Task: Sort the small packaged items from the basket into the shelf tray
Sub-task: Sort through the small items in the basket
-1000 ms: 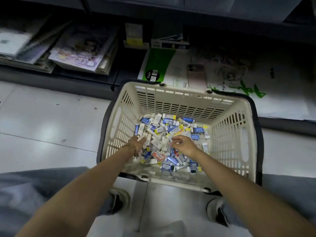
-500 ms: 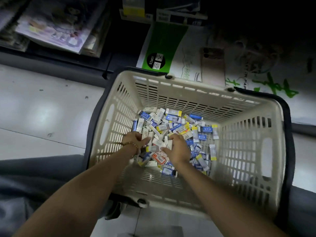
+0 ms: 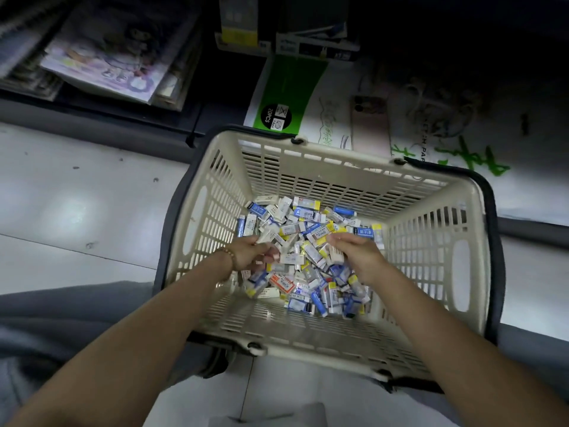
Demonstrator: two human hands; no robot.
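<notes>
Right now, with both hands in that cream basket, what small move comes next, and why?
Probably lift the left hand from the cream plastic basket: its fingers pinch a small white packet. Whether the right hand holds any of the mixed-colour packet pile is unclear.

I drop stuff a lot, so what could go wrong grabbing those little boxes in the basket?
The left hand grips a few small packs at once; some could slip out when lifted. The packs lie jumbled in the basket in dim light, so kinds might get mixed up.
</notes>
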